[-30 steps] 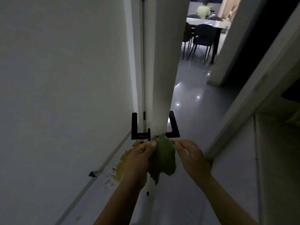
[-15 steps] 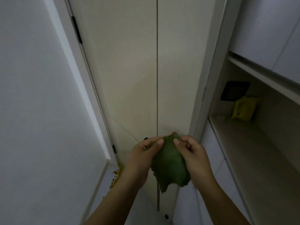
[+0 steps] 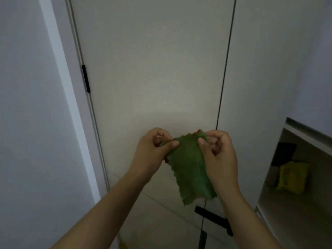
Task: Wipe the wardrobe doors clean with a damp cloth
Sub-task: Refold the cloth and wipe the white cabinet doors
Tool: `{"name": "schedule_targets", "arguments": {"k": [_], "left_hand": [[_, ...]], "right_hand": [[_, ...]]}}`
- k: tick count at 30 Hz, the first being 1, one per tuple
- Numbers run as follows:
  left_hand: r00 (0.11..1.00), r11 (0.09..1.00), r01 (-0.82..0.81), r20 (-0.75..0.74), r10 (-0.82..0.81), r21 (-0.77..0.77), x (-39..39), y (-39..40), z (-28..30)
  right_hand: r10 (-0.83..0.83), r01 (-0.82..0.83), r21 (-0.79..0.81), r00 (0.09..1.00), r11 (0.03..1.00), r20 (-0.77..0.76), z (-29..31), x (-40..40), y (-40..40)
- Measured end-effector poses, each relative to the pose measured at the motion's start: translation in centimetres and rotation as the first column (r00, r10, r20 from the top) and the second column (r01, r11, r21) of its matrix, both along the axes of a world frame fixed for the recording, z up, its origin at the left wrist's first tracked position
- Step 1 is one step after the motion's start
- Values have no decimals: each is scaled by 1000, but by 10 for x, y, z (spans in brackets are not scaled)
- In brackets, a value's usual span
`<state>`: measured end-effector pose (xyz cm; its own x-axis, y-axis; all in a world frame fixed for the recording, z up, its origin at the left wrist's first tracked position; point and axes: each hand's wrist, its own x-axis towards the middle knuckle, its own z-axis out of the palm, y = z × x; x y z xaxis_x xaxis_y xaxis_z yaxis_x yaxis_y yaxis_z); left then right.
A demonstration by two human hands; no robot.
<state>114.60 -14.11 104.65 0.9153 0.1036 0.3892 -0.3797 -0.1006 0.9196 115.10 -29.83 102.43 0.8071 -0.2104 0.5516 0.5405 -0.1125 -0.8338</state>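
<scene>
A green cloth [image 3: 191, 169] hangs between both hands in front of the pale wardrobe doors [image 3: 152, 78]. My left hand [image 3: 152, 153] pinches the cloth's upper left edge between thumb and fingers. My right hand [image 3: 221, 155] pinches its upper right corner. The cloth's lower part dangles loose, a little short of the doors' surface. A thin dark seam [image 3: 224, 69] runs down between the two doors. A black handle [image 3: 213, 218] sits low on the doors, below the cloth.
A white room door [image 3: 27, 123] stands at the left, with a black hinge [image 3: 85, 78] on its frame. At the right an open shelf niche [image 3: 294, 209] holds a yellow packet [image 3: 292, 177] and a dark object [image 3: 283, 153].
The view has swung from the room door's edge and handle to the wardrobe doors, then tilted up. Both hands have spread the cloth's top edge wider and raised it.
</scene>
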Motion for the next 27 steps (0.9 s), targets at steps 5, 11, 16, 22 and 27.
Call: {"name": "schedule_targets", "arguments": {"k": [5,11,16,22,27], "left_hand": [[990,995,-23,141,10,92,82,23,51],[962,981,-69,274,17,181,157,63,106],[944,983,-26,328,-36,184,206,108,153],[851,934,-177,525,-13,311,268,169,215],[736,862,-301,674,-62,408,315,208,275]], "right_hand": [[-36,85,-167,960,982,278,43,82,24],[-26,186,-334,902,924,430,104,171,55],[-34,258,-394,870,882,492,160,225,94],[-86,426,-465,802,776,591,217,279,156],[-139,571,-503,738,648,660,271,317,200]]}}
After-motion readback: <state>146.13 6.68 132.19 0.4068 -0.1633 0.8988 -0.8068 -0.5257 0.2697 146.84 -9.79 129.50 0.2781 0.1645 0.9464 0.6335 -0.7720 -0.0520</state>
